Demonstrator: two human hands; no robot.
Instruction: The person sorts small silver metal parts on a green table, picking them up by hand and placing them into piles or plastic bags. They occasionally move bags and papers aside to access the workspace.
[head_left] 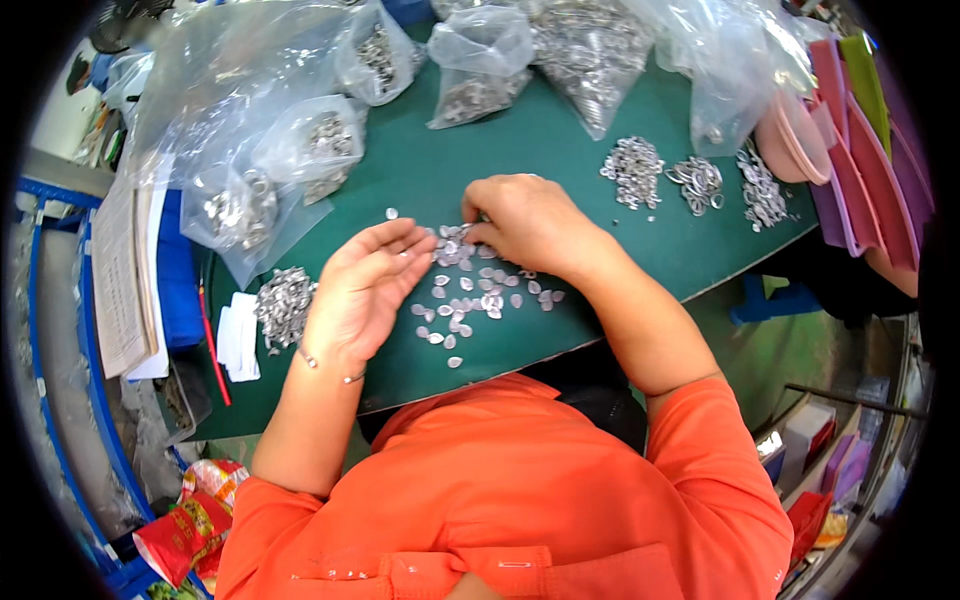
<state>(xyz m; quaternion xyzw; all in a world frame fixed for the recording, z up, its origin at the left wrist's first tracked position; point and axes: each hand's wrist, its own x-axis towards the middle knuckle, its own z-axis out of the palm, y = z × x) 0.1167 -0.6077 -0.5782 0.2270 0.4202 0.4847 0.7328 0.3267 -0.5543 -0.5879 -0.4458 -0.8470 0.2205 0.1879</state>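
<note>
Small silvery teardrop-shaped metal pieces [466, 304] lie scattered on the green table between my hands. My left hand [362, 285] is at the left of them, palm turned inward, its fingers loosely curved and apart; a tiny bright spot shows by the fingers, too small to name. At the far edge of the scatter, my right hand [530, 220] has its fingers bent down and drawn together over a denser cluster of pieces [452, 246]. Its fingertips are partly hidden, so what they pinch does not show. One single piece [391, 213] sits apart, beyond my left fingers.
A heap of metal parts [286, 305] lies left beside white paper slips [238, 337] and a red pen [214, 345]. Clear bags of parts [480, 70] stand along the back. Several small piles [633, 172] and a pink cup [793, 140] are at right, near colored bins [860, 150].
</note>
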